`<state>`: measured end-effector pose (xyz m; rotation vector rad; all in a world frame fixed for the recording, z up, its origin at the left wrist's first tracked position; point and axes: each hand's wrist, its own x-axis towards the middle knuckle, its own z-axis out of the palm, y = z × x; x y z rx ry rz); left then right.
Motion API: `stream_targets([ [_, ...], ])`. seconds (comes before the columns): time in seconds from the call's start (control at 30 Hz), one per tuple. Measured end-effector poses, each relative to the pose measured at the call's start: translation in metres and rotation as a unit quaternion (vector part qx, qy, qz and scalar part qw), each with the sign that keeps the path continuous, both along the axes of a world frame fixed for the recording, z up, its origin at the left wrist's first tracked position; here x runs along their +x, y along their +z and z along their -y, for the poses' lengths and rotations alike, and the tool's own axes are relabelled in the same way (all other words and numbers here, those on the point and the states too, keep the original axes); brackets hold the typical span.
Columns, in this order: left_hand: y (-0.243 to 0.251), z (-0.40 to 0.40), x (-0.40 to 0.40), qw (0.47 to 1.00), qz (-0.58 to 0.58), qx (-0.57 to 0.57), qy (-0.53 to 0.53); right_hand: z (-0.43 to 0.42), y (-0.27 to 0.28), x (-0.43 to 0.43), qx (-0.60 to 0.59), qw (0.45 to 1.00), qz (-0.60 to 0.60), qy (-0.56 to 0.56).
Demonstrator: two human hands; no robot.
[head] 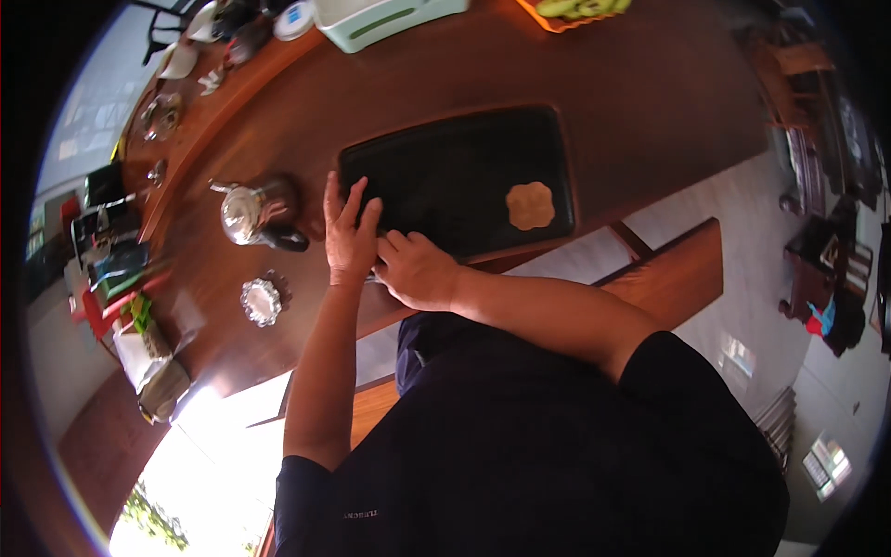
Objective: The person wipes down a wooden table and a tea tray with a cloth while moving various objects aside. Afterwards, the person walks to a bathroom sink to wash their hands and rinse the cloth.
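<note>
My left hand (351,240) is raised palm down at the near left corner of a black rectangular tray (445,167), fingers spread and holding nothing visible. Close against its wrist is my right hand (416,270), with curled fingers. A small dark patch shows between those fingers and the wrist; what it is cannot be made out. On the tray's right part lies a flower-shaped tan coaster (530,205). A shiny metal teapot (240,214) with a black handle stands left of my left hand. Nearer to me sits a small scalloped silvery dish (262,303).
A pale green plastic basket (390,24) and an orange basket (557,22) with green-yellow fruit stand at the far side of the wooden table (647,118). Cups and a glass vessel (161,115) line the left ledge. A wooden bench (668,278) is at the right.
</note>
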<state>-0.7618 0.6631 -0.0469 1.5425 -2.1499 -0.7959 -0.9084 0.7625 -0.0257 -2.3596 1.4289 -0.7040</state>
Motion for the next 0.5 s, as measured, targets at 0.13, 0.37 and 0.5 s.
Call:
stream_targets([
  [0.13, -0.008, 0.004, 0.004, 0.999, -0.027, 0.032, -0.024, -0.013, 0.006, -0.028, 0.004, 1.0, 0.009, -0.017],
  [0.37, -0.009, 0.004, 0.001, 0.999, -0.027, 0.001, -0.048, -0.081, 0.021, -0.207, -0.01, 0.969, -0.161, -0.185],
  [0.5, -0.014, -0.007, -0.006, 0.999, -0.04, -0.028, -0.018, -0.075, 0.018, -0.192, -0.012, 0.951, -0.17, -0.258],
])
